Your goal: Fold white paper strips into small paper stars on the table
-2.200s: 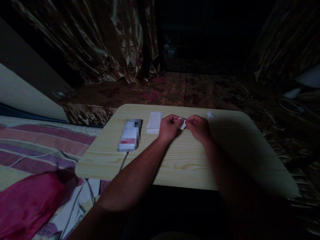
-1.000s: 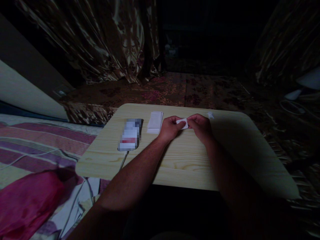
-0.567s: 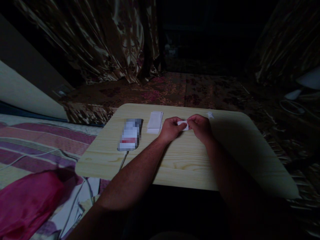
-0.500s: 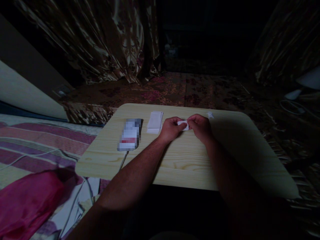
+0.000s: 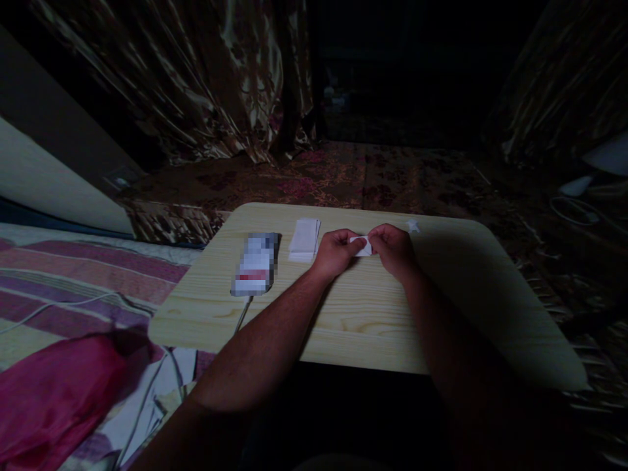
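A small piece of white paper (image 5: 362, 248) is pinched between my two hands, just above or on the wooden table. My left hand (image 5: 337, 254) grips its left side, the thumb lying over the paper. On its right edge, the fingers of my right hand (image 5: 393, 248) are closed; they cover part of it. A stack of white paper slips (image 5: 304, 238) lies left of my left hand. Beyond my right hand sits a small folded white paper piece (image 5: 413, 226), its exact shape too small to make out.
A phone (image 5: 255, 261) with a blurred screen and a cable (image 5: 241, 319) plugged in lies on the left of the small table (image 5: 196, 320). Striped bedding (image 5: 88, 281) and a pink cloth (image 5: 59, 399) are further left. Patterned curtains (image 5: 235, 78) hang behind.
My hands stay in nearly the same place. The paper between them has shifted very slightly, with a little more of it showing below my left thumb.
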Available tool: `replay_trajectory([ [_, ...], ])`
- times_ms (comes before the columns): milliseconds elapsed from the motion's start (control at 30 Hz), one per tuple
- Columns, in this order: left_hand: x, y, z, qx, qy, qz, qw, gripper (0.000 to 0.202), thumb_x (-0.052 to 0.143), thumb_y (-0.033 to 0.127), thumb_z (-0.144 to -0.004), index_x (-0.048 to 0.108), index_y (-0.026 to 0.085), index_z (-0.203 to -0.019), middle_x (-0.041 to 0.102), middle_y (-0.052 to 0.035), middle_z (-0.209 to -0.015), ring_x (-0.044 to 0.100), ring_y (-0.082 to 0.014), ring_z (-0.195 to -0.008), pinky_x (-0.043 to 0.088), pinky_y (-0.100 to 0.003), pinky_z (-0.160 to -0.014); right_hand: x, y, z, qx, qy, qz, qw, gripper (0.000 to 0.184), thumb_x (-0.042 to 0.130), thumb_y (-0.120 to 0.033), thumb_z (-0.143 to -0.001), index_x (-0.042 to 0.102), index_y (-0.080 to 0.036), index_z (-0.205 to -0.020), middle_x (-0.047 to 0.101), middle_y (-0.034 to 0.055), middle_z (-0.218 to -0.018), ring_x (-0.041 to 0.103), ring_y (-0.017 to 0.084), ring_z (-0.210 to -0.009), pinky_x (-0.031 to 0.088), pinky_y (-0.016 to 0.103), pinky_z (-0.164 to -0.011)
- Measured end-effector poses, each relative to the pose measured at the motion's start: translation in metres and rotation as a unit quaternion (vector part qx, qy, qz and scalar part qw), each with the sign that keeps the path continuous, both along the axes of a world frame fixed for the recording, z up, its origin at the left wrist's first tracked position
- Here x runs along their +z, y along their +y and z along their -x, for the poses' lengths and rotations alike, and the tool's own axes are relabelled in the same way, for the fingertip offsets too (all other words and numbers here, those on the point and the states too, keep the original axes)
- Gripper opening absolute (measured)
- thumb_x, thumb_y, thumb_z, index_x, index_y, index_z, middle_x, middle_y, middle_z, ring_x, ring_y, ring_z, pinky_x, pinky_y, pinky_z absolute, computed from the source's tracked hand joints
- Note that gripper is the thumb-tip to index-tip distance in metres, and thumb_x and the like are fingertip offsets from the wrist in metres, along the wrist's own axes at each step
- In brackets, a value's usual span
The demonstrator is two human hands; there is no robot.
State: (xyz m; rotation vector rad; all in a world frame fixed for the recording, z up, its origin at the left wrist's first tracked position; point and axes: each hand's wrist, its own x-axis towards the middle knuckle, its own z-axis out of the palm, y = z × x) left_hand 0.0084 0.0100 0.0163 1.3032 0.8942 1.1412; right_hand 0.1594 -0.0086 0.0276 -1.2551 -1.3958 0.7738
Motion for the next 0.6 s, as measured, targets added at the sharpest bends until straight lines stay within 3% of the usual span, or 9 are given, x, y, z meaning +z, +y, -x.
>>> replay_trajectory([
  [600, -0.0044, 0.0056, 0.0003, 0.013, -0.006, -0.034, 0.999, 0.019, 0.070, 0.032, -0.069, 0.068, 0.013, -0.071, 0.066, -0.0023, -0.068, 0.054, -0.0098, -0.059, 0.041, -0.023, -0.059, -0.0014, 0.0007, -0.0007, -0.015, -0.022, 0.007, 1.000, 0.015, 0.059, -0.032, -0.075, 0.063, -0.017, -0.076, 0.060, -0.0012, -0.056, 0.055, 0.013, -0.053, 0.042, 0.025, -0.053],
])
